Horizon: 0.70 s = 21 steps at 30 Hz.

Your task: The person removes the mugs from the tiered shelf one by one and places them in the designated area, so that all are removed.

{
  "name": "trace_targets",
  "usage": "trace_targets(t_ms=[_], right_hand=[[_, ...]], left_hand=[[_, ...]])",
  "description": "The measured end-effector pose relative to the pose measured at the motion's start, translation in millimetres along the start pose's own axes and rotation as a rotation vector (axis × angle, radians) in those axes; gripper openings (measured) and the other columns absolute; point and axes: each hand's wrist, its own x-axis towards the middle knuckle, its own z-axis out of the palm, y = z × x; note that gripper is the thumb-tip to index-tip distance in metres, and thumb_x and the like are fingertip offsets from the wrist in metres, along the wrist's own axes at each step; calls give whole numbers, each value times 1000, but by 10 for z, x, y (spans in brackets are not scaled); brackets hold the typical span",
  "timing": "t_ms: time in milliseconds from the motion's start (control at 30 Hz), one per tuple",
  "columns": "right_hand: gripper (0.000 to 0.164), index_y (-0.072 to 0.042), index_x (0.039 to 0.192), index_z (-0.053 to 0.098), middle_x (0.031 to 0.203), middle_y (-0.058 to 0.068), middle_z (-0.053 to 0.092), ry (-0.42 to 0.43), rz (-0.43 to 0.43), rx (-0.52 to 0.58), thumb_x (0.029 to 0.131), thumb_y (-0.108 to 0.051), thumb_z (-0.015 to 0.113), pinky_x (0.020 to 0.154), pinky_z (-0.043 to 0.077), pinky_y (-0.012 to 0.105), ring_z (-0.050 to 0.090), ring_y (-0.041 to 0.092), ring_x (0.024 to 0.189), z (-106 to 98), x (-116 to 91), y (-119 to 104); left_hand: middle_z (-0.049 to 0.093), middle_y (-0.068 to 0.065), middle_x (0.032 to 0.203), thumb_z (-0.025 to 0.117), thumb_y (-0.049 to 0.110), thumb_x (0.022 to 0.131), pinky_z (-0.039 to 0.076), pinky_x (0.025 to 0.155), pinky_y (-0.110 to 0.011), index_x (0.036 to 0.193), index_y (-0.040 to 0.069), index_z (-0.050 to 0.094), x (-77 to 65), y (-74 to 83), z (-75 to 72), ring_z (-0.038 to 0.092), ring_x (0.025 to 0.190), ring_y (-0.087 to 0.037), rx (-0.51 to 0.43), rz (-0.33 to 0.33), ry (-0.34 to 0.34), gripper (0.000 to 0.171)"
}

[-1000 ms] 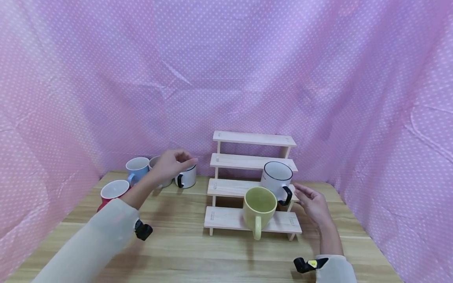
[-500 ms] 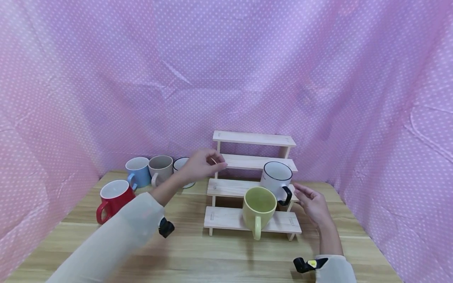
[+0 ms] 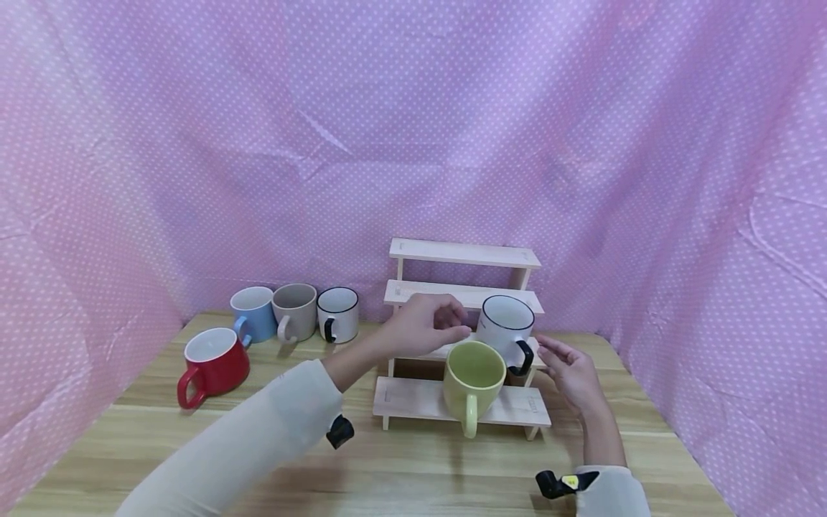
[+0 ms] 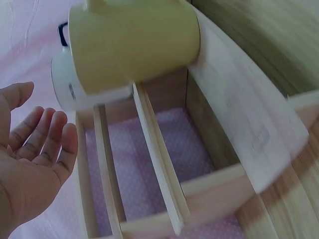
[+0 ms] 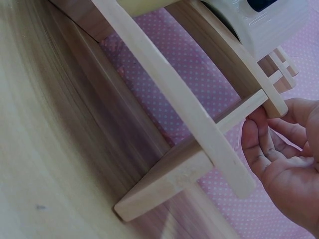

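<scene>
My left hand (image 3: 426, 327) is over the middle of the wooden stepped rack (image 3: 413, 398), fingers loosely bent and holding nothing. Just right of it stands a white mug (image 3: 507, 323) with a dark rim and black handle, on the second step. A yellow-green mug (image 3: 474, 380) sits on the lowest step, handle toward me. In the left wrist view the open palm (image 4: 35, 164) is apart from both the yellow-green mug (image 4: 134, 45) and the white mug (image 4: 75, 84). My right hand (image 3: 571, 373) pinches the right end of the second step; its fingers (image 5: 256, 144) reach under that board.
On the table's left stand a red mug (image 3: 216, 366), a light blue mug (image 3: 255, 316), a grey-beige mug (image 3: 296, 312) and a smaller white mug (image 3: 338, 316) with a black handle. A pink dotted curtain (image 3: 413, 143) hangs behind the wood-grain table (image 3: 400, 474).
My left hand has moved right, from above the small white mug across to the rack beside the larger white mug. The right hand stays at the rack's end.
</scene>
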Motion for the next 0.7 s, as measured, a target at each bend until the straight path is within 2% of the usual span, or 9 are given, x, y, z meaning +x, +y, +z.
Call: trace_targets(t_ms=[233, 333, 567, 700], right_hand=[[56, 14, 146, 42, 119, -15, 68, -4, -8, 12, 103, -16, 63, 91, 55, 19, 62, 0, 109, -2, -1, 6], [56, 13, 146, 42, 121, -14, 67, -5, -7, -1, 103, -17, 63, 92, 54, 19, 62, 0, 109, -8, -5, 3], [57, 13, 147, 41, 113, -19, 69, -9, 1, 14, 103, -17, 64, 90, 55, 18, 63, -1, 106, -8, -7, -5], [57, 14, 146, 42, 115, -17, 69, -11, -4, 18, 103, -17, 64, 89, 55, 19, 64, -1, 105, -11, 4, -6]], left_hand=[[70, 2, 92, 74, 21, 96, 56, 76, -21, 110, 3, 70, 84, 132, 194, 65, 79, -5, -18, 84, -20, 23], [70, 2, 92, 75, 19, 95, 56, 76, -19, 108, 5, 70, 112, 178, 280, 64, 79, -3, -40, 98, -35, 20], [71, 7, 93, 77, 21, 94, 54, 79, -15, 110, 3, 73, 177, 286, 454, 64, 81, 1, -55, 49, -88, 24], [73, 9, 92, 76, 24, 95, 53, 80, -13, 110, 5, 74, 222, 338, 526, 65, 82, 3, -65, 5, -123, 25]])
